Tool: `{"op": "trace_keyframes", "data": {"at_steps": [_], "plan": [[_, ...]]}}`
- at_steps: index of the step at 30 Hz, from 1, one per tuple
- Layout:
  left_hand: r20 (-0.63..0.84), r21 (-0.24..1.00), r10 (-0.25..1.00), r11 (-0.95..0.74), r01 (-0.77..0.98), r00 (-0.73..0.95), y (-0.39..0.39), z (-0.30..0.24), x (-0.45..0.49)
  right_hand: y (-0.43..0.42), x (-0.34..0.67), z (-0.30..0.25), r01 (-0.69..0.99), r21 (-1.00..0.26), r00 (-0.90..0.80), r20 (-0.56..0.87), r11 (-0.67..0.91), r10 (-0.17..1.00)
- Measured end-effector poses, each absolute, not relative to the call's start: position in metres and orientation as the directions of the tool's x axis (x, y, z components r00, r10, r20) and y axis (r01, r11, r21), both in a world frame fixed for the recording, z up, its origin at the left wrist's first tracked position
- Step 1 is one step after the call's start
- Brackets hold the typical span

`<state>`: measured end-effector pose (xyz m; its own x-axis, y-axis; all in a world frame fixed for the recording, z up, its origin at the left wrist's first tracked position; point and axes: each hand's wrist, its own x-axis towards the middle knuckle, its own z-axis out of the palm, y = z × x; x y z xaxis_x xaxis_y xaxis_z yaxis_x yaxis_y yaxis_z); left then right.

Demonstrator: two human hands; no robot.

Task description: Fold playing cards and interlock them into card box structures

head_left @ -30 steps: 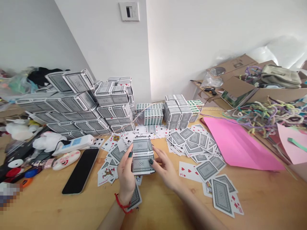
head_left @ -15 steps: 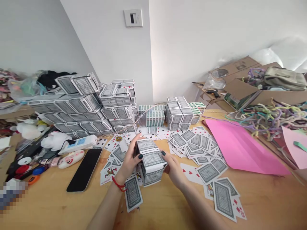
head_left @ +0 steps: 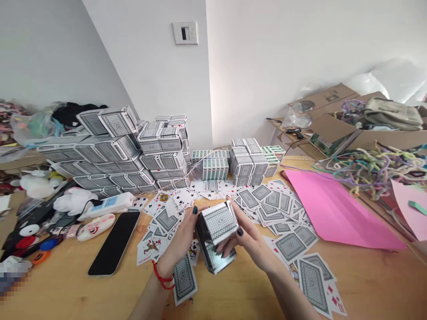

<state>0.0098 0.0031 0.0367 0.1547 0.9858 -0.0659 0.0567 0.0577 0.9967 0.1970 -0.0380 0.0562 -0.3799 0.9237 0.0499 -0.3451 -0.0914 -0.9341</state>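
Between my hands, above the wooden table, is a boxy block of folded playing cards. Its upper face shows a patterned grey card back; a dark side and a shiny lower face are turned towards me. My left hand grips the block's left side, thumb along the upper edge. From the right, my right hand holds it, with the thumb at the patterned face's corner and fingers bent across the shiny part. Under my left wrist lies a face-down card. Loose playing cards spread beyond my left hand.
Stacked card blocks rise at the back left, with a smaller stack at the back centre. A phone and a power strip lie left. Scattered cards, pink sheet and tangled fuzzy stems occupy the right.
The block has been turned in my hands, so its dark side and shiny face now show. My right fingers have moved onto its front, and my left thumb has shifted up.
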Motion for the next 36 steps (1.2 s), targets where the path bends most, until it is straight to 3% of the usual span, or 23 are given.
{"op": "trace_keyframes", "data": {"at_steps": [3, 7, 11, 13, 18, 22, 30, 36], "plan": [[-0.172, 0.985, 0.966, 0.163, 0.062, 0.194, 0.007, 0.027, 0.014, -0.036, 0.199, 0.05, -0.202, -0.977, -0.359, 0.012, -0.065, 0.933], [-0.043, 0.995, 0.999, 0.042, 0.09, 0.015, 0.013, 0.02, 0.015, -0.032, 0.198, 0.04, 0.1, -0.995, -0.18, -0.01, 0.008, 0.984], [0.084, 0.993, 0.987, -0.072, -0.091, 0.135, 0.006, 0.026, 0.012, -0.03, 0.198, 0.042, 0.3, -0.946, -0.139, 0.086, 0.125, 0.987], [0.188, 0.98, 0.966, -0.174, -0.093, 0.177, 0.001, 0.031, 0.011, -0.03, 0.199, 0.043, 0.372, -0.91, -0.139, 0.141, 0.184, 0.98], [0.379, 0.886, 0.888, -0.43, 0.175, 0.259, -0.008, 0.036, 0.013, -0.028, 0.203, 0.039, 0.379, -0.868, -0.165, 0.278, 0.321, 0.946], [0.427, 0.818, 0.855, -0.503, 0.279, 0.293, -0.008, 0.036, 0.012, -0.03, 0.202, 0.037, 0.391, -0.85, -0.19, 0.3, 0.352, 0.935], [0.396, 0.828, 0.873, -0.474, 0.3, 0.285, -0.008, 0.039, 0.013, -0.032, 0.2, 0.045, 0.402, -0.829, -0.25, 0.31, 0.39, 0.917], [0.383, 0.869, 0.876, -0.449, 0.206, 0.294, -0.008, 0.038, 0.016, -0.031, 0.199, 0.04, 0.398, -0.83, -0.231, 0.323, 0.392, 0.918]]}}
